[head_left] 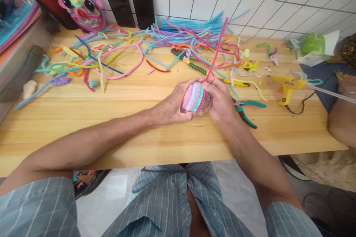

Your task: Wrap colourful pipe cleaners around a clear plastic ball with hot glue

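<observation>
A small clear ball (196,98), partly wrapped in pink, purple, blue, green and red fuzzy strips, is held above the front half of the wooden table. My left hand (172,105) wraps round its left side. My right hand (219,98) closes on its right side, thumb and fingers pinching a long red-pink pipe cleaner (218,46) where it meets the ball. The free end of that pipe cleaner sticks up and to the right. Bare clear plastic shows on the ball's lower right.
Teal-handled pliers (246,113) lie right of my right hand, with a yellow glue gun (287,87) farther right. Loose pipe cleaners (133,66) and a bundle (189,31) spread behind. A decorated face figure (85,11) and two phones (140,0) stand at the wall. Another person's arm (343,114) rests right.
</observation>
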Demonstrator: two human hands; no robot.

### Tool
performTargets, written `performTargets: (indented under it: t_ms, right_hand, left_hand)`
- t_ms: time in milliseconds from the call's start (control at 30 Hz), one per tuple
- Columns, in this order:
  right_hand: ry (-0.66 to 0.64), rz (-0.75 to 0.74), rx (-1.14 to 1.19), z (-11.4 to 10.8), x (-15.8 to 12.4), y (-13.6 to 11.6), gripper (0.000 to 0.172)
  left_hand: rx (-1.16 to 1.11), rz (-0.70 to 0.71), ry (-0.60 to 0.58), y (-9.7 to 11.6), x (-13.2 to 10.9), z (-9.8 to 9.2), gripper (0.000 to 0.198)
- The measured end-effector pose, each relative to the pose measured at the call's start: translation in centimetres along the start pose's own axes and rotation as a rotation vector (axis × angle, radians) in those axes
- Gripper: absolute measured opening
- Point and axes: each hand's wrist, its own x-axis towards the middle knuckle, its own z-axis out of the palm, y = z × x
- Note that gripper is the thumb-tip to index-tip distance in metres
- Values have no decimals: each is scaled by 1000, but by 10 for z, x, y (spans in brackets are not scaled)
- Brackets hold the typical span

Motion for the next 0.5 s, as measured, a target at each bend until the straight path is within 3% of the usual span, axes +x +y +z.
performTargets:
  t_ms: [167,500]
  right_hand:
    - [1,-7,7,0,0,1,23]
    - [9,-18,-13,-2,2,4,21]
  left_hand:
    - [-7,-78,1,4,1,1,118]
    - [-66,-119,-18,7,-1,-2,105]
